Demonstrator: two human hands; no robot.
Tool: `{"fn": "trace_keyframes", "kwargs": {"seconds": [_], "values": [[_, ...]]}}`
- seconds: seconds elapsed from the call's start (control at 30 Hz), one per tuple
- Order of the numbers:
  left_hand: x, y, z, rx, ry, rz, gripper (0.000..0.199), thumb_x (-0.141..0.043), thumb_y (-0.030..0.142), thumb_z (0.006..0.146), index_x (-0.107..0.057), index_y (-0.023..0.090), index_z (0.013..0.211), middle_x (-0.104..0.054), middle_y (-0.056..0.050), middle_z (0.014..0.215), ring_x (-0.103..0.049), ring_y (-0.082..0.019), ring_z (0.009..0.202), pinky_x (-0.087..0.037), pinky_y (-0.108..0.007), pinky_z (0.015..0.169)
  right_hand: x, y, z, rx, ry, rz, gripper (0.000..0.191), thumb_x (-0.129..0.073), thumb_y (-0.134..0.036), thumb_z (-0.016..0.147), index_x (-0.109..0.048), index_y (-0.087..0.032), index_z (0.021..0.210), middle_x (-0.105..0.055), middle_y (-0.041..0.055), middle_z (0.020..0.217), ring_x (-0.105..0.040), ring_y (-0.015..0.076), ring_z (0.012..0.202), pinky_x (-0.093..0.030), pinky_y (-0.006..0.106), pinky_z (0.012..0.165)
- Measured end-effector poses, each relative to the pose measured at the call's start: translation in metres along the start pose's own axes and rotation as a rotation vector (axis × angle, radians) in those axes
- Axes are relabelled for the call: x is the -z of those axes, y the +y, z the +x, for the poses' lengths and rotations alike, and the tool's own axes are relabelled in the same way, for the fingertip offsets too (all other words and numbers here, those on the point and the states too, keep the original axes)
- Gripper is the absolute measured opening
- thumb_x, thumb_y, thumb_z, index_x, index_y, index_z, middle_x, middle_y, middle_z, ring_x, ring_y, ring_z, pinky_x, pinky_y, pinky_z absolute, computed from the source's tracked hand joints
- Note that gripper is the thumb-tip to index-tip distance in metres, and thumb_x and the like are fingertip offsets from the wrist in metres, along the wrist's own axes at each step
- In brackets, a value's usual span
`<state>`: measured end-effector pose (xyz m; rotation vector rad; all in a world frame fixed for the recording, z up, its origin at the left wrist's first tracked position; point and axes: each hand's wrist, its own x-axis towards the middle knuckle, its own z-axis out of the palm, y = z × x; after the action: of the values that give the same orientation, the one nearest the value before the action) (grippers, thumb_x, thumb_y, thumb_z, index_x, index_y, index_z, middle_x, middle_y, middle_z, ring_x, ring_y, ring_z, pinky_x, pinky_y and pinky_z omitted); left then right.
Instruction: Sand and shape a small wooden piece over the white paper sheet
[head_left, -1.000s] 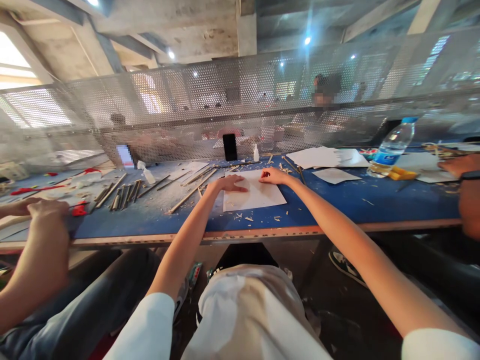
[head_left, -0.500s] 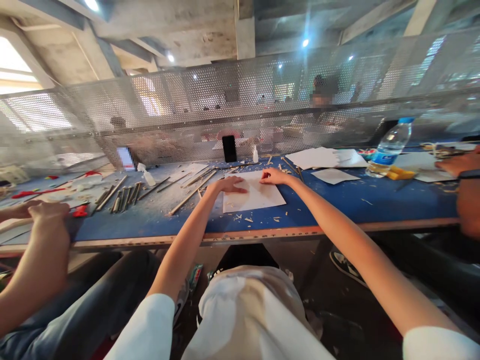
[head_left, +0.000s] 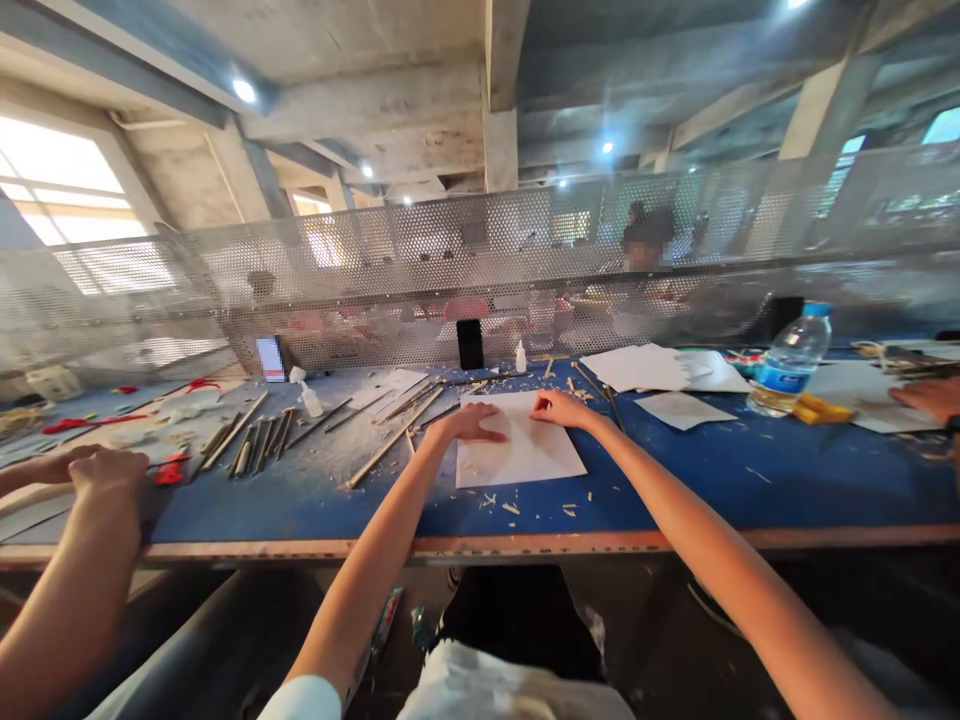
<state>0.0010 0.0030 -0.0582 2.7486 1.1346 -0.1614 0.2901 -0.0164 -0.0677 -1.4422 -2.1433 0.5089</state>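
Observation:
A white sheet of paper (head_left: 519,462) lies on the blue tabletop in front of me, with wood shavings scattered around it. My left hand (head_left: 474,423) rests on its upper left part, fingers stretched out and thumb spread. Near the sheet's upper right edge, my right hand (head_left: 561,409) is closed in a pinch. Anything between those fingertips is too small or hidden to make out. Beyond the sheet stand a black phone (head_left: 470,345) and a small white squeeze bottle (head_left: 521,357).
Wooden sticks (head_left: 394,440) and several carving tools (head_left: 262,443) lie to the left. Paper sheets (head_left: 634,367), a water bottle (head_left: 787,370) and a yellow block (head_left: 821,408) are on the right. Co-workers' hands flank me; a perforated metal screen (head_left: 375,260) runs behind.
The camera has tipped upward, so the table sits lower in view. Both hands keep nearly the same places on the paper, and the right hand stays pinched.

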Motion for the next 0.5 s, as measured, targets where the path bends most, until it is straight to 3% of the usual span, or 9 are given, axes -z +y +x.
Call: {"fn": "trace_keyframes", "kwargs": {"seconds": [0.17,0.33,0.5], "values": [[0.0022,0.0056,-0.0016,0.046,0.01,-0.017,0.088,-0.066,0.073,0.098,-0.043,0.029,0.17,-0.04,-0.009,0.175,-0.038,-0.037,0.159,-0.031,-0.042,0.129,0.0011,0.0022,0.0011,-0.019,-0.03,-0.046,0.024,-0.083,-0.037,0.082,-0.065,-0.022,0.078,-0.079,0.0054,0.083,-0.07,0.0223,0.076,-0.049,0.03,0.068],[0.002,0.0044,0.0024,0.056,0.018,-0.005,0.086,-0.068,0.068,0.1,-0.044,0.022,0.168,-0.043,-0.013,0.173,-0.041,-0.036,0.157,-0.033,-0.04,0.127,0.0037,0.0056,0.0057,-0.022,-0.05,-0.088,0.022,-0.082,-0.037,0.085,-0.068,-0.021,0.079,-0.081,0.0072,0.087,-0.072,0.0228,0.08,-0.049,0.029,0.069],[0.0029,0.0036,0.0038,0.052,0.028,-0.026,0.085,-0.068,0.067,0.1,-0.045,0.02,0.167,-0.044,-0.014,0.172,-0.041,-0.037,0.157,-0.032,-0.041,0.128,0.0027,0.0056,0.0065,-0.012,0.025,-0.08,0.023,-0.085,-0.037,0.083,-0.07,-0.02,0.08,-0.081,0.0078,0.089,-0.072,0.0232,0.083,-0.051,0.03,0.074]]}}
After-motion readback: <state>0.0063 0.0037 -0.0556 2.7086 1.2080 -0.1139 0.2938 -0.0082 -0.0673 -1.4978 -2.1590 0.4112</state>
